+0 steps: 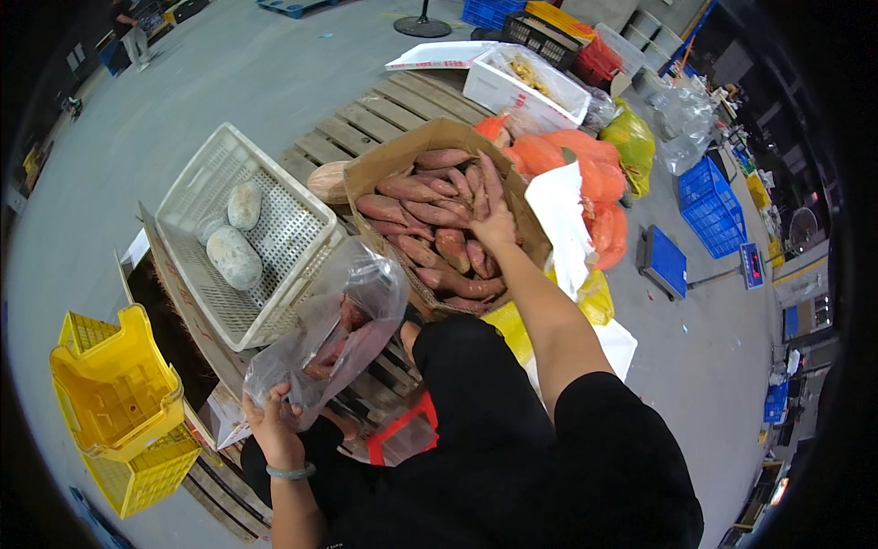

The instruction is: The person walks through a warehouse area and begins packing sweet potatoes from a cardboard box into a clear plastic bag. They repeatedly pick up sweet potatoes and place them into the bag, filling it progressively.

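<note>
My left hand grips the edge of a clear plastic bag, which holds several reddish sweet potatoes. My right hand reaches into an open cardboard box full of sweet potatoes. Its fingers are around or against one long sweet potato at the box's right side; the fingertips are partly hidden. Left of the box, a white plastic crate holds wax gourds, one of them in clear wrap. A pale tan squash lies between crate and box.
Everything rests on or around a wooden pallet. Yellow crates stand at the left. Beyond the box are a white foam box of ginger and orange net bags. A blue platform scale and blue crate stand right; a person is far off.
</note>
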Tool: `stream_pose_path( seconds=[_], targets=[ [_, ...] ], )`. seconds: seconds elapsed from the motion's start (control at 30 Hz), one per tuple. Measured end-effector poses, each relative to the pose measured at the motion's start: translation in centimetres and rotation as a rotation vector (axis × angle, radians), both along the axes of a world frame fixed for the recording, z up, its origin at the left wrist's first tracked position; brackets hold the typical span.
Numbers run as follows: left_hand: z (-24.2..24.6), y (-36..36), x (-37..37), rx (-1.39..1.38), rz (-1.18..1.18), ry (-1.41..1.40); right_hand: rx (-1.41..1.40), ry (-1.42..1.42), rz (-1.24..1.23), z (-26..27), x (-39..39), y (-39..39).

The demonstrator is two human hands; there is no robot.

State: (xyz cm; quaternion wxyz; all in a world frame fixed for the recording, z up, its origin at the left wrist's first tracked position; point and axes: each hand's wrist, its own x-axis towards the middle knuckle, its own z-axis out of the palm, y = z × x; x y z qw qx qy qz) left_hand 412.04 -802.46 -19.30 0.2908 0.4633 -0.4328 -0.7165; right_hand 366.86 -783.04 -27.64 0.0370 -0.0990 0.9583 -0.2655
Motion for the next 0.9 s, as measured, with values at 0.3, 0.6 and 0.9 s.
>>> stream_pose_path(
  seconds=[0.3,0.6,0.9],
  targets=[
    [-1.1,-1.7,0.1,-0.017,0.034,-0.074,-0.043,-0.085,-0.253,-4.2,-5.6,-0.7],
    [-1.2,-1.9,-0.8,-0.061,0.009,-0.053,0.257,-0.191,-0.250,-5.8,-5.8,-0.9],
    [-0.5,-1.4,-0.9,-0.052,0.009,-0.077,0.040,-0.122,-0.040,-5.9,-3.7,-0.1]
  ],
)
